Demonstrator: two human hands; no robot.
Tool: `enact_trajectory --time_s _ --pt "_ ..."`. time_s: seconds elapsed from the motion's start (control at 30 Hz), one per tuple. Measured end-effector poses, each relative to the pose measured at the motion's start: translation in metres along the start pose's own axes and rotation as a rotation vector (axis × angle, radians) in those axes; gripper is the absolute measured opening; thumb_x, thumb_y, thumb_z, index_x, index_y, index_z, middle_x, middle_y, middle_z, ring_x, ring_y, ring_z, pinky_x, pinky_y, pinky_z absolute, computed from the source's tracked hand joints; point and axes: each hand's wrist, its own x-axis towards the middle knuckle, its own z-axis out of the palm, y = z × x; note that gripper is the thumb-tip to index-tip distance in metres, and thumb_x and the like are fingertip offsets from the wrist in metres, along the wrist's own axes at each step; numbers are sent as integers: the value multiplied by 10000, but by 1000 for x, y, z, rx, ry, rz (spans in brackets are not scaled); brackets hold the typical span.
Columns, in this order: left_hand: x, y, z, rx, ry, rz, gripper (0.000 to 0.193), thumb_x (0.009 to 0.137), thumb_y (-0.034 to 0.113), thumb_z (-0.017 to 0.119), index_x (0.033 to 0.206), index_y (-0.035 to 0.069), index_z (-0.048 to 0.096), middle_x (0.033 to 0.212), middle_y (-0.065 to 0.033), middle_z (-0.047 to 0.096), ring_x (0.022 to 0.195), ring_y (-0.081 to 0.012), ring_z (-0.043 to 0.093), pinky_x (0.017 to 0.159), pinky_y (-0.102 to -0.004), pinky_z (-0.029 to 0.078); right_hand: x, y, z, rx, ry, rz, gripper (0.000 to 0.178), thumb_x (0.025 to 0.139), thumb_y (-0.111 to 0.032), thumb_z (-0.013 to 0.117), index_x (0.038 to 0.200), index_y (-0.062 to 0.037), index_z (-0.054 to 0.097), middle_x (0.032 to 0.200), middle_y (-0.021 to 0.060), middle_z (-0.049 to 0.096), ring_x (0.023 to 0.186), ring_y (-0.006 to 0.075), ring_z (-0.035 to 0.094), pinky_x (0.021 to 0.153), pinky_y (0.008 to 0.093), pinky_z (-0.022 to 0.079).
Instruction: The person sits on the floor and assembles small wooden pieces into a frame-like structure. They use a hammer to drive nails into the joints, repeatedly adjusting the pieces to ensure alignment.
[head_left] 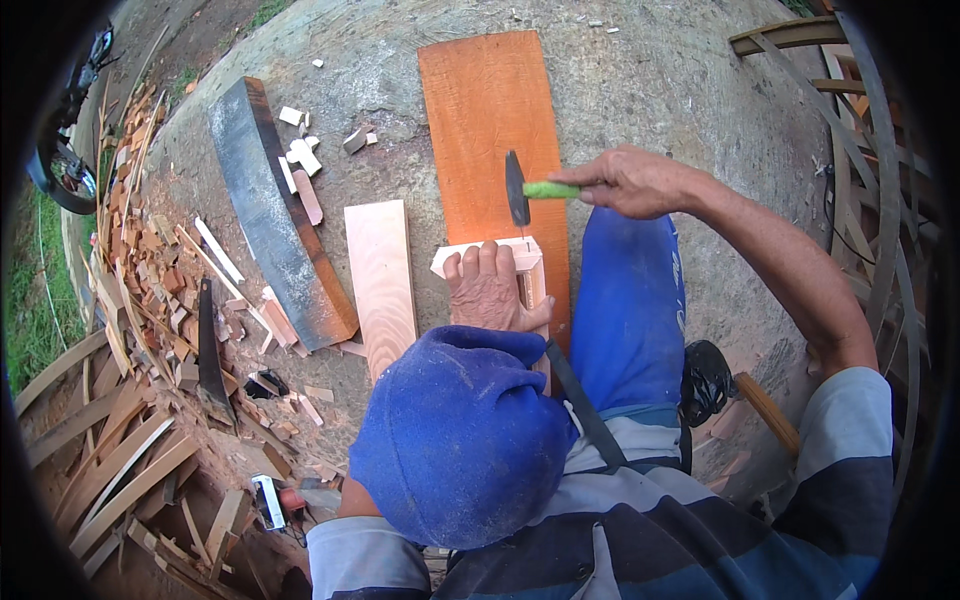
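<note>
While left hand (488, 290) fingers press flat on the wooden frame (528, 262), right hand (630, 182) (fingers curled) grips hammer (520, 190)

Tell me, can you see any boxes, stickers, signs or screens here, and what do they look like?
No signs or screens show.
Small white and black box-like thing: on the ground at lower left among the wood scraps; too small to tell whether it is a package.
Blue trouser leg: under the right hand, with a small white mark on its right side.
</note>
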Motion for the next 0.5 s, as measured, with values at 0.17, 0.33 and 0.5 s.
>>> enact_trajectory --time_s 0.17,0.33,0.5 --pt "-2 2 -2 9 -16 -11 842 713 618 738 1218 -32 561 1288 -221 547 1263 -374 474 1128 -570 260 -6 -12 -1 307 327 257 446 1082 -247 554 1529 -243 559 891 79 674 670 128 527 681 351 564" --pt "-1 3 -3 -13 -7 -3 836 714 620 735 1211 -31 568 1266 -220 553 1255 -364 476 1120 -572 262 -8 -5 -2 51 27 218 495 1083 -229 555 1574 -215 492 777 60 662 641 114 576 652 348 566" --pt "-1 4 -3 3 2 3 825 716 616 739 1207 -22 561 1265 -210 547 1239 -353 476 1124 -571 260 -4 20 23 180 391 83 431 1089 -215 523 1516 -189 569 719 32 630 602 123 578 602 374 553"
